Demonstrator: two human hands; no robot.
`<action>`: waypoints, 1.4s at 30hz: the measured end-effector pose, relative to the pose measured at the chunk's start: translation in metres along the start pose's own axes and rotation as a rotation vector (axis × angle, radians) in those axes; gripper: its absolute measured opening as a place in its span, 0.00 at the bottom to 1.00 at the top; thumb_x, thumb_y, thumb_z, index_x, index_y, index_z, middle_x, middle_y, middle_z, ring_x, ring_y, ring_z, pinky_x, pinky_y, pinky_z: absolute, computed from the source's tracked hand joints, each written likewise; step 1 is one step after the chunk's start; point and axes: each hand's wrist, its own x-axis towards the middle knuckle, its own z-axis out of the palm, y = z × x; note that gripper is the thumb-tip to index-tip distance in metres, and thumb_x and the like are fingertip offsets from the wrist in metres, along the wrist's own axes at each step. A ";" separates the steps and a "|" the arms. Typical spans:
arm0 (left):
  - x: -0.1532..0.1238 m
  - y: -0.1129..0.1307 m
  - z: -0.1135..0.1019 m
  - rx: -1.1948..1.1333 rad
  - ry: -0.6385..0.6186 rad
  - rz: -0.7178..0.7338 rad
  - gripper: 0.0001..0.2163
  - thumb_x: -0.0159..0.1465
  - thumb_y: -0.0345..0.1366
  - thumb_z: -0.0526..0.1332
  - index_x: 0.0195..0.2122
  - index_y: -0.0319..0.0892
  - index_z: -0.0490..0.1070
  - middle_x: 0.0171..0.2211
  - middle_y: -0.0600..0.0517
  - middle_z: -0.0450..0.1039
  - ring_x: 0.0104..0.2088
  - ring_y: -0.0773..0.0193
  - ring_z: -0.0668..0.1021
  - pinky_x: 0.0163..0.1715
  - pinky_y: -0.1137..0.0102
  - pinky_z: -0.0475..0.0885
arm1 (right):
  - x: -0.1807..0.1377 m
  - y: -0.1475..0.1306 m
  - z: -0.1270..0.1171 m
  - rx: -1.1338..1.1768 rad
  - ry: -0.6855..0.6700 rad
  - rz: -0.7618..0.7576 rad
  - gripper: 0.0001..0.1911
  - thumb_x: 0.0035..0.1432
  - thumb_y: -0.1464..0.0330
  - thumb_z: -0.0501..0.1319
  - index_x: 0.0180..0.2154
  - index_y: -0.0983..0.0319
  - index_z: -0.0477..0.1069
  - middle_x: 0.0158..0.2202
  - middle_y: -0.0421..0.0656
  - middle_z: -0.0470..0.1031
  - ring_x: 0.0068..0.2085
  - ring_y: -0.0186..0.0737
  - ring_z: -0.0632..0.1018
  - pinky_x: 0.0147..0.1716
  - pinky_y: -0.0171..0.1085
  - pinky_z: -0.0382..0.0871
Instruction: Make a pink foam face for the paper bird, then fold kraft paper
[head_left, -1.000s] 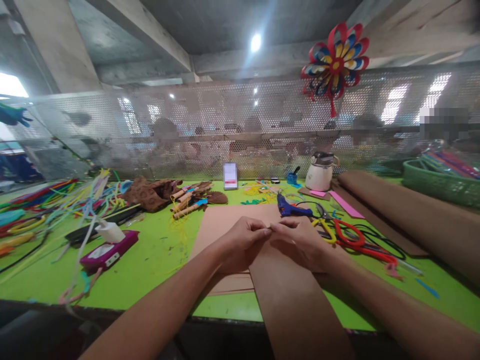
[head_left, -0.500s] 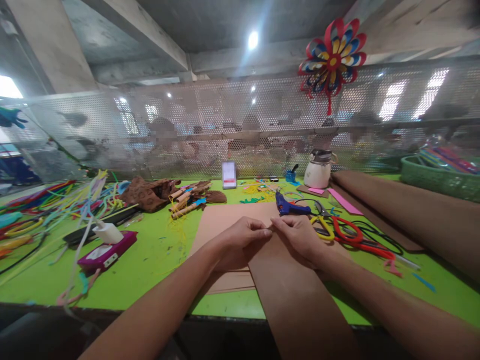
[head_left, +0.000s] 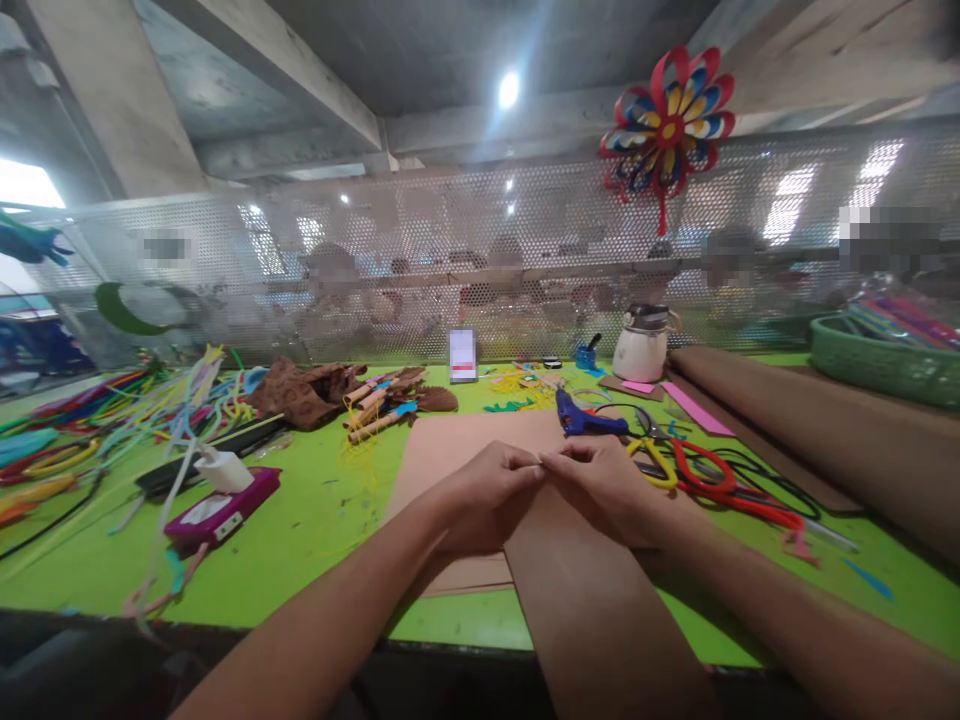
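Observation:
A long brown strip of paper or thin foam [head_left: 592, 590] runs from between my hands over the table's near edge and out of view. My left hand [head_left: 499, 485] is closed, thumb and fingers pinching at the strip's far end. Fingertip to fingertip with it, my right hand [head_left: 592, 475] pinches the same end from the other side. The exact fold or edge between the fingertips is too small to make out. Flat brown sheets [head_left: 435, 460] lie beneath my hands. Just beyond my right hand rests a blue glue gun [head_left: 589, 415].
Yellow-handled scissors [head_left: 654, 465] and red-handled scissors [head_left: 709, 470] lie right of my right hand. A purple power strip [head_left: 225, 510] is at left. Farther back stand a phone [head_left: 463, 355] and a white jug [head_left: 640, 345]. Brown rolled material [head_left: 810, 430] fills the right side.
The view has shifted slightly, so everything sits a little lower and to the right. My hands keep pinching the strip's end, with only small finger movements.

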 end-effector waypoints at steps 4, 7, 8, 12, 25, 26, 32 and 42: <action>0.001 0.004 0.001 0.071 0.024 0.017 0.20 0.56 0.53 0.58 0.22 0.37 0.66 0.20 0.57 0.55 0.24 0.70 0.58 0.25 0.74 0.54 | -0.001 -0.001 0.003 0.166 0.047 0.056 0.17 0.49 0.57 0.65 0.24 0.66 0.74 0.22 0.39 0.71 0.25 0.32 0.66 0.24 0.32 0.58; -0.002 0.005 -0.006 0.006 -0.028 -0.042 0.20 0.58 0.52 0.58 0.25 0.37 0.67 0.21 0.56 0.60 0.23 0.70 0.61 0.25 0.73 0.56 | 0.001 -0.002 -0.002 0.144 0.091 0.080 0.17 0.47 0.56 0.65 0.23 0.65 0.75 0.21 0.39 0.69 0.24 0.32 0.65 0.24 0.33 0.58; -0.003 0.005 -0.009 -0.009 -0.053 -0.059 0.20 0.58 0.52 0.58 0.26 0.37 0.68 0.21 0.56 0.62 0.23 0.70 0.62 0.26 0.73 0.56 | 0.002 -0.003 -0.005 0.123 0.101 0.079 0.17 0.47 0.56 0.65 0.23 0.64 0.75 0.20 0.39 0.69 0.24 0.33 0.65 0.23 0.33 0.58; -0.008 0.002 -0.023 -0.027 -0.109 -0.053 0.20 0.59 0.51 0.58 0.22 0.37 0.66 0.20 0.56 0.62 0.23 0.70 0.64 0.27 0.73 0.59 | 0.007 0.000 -0.016 0.096 0.115 0.041 0.18 0.48 0.54 0.64 0.23 0.64 0.76 0.20 0.39 0.67 0.24 0.33 0.64 0.24 0.34 0.57; -0.007 -0.005 -0.025 -0.182 -0.033 -0.083 0.17 0.57 0.48 0.62 0.26 0.37 0.68 0.23 0.52 0.68 0.24 0.68 0.71 0.29 0.71 0.65 | 0.015 0.008 -0.023 0.140 0.177 0.051 0.19 0.45 0.54 0.66 0.23 0.65 0.75 0.20 0.39 0.68 0.24 0.33 0.67 0.23 0.33 0.59; -0.007 -0.005 -0.023 -0.238 -0.009 -0.080 0.16 0.57 0.48 0.62 0.27 0.38 0.67 0.23 0.53 0.68 0.24 0.68 0.70 0.29 0.71 0.64 | 0.015 0.009 -0.023 0.180 0.168 0.073 0.19 0.45 0.54 0.66 0.23 0.65 0.75 0.20 0.38 0.68 0.23 0.32 0.66 0.23 0.33 0.58; -0.001 -0.014 -0.025 -0.113 0.187 -0.029 0.17 0.54 0.47 0.65 0.23 0.39 0.62 0.18 0.57 0.62 0.20 0.71 0.64 0.22 0.74 0.56 | 0.017 0.010 -0.026 0.253 0.093 0.137 0.21 0.44 0.51 0.66 0.24 0.65 0.75 0.20 0.40 0.72 0.22 0.34 0.69 0.22 0.34 0.62; -0.005 -0.011 -0.030 -0.172 0.114 -0.004 0.18 0.54 0.50 0.65 0.24 0.38 0.66 0.19 0.56 0.63 0.21 0.71 0.64 0.24 0.74 0.57 | 0.018 0.001 -0.034 0.533 0.025 0.168 0.19 0.50 0.54 0.64 0.35 0.63 0.77 0.29 0.45 0.78 0.28 0.38 0.76 0.30 0.38 0.70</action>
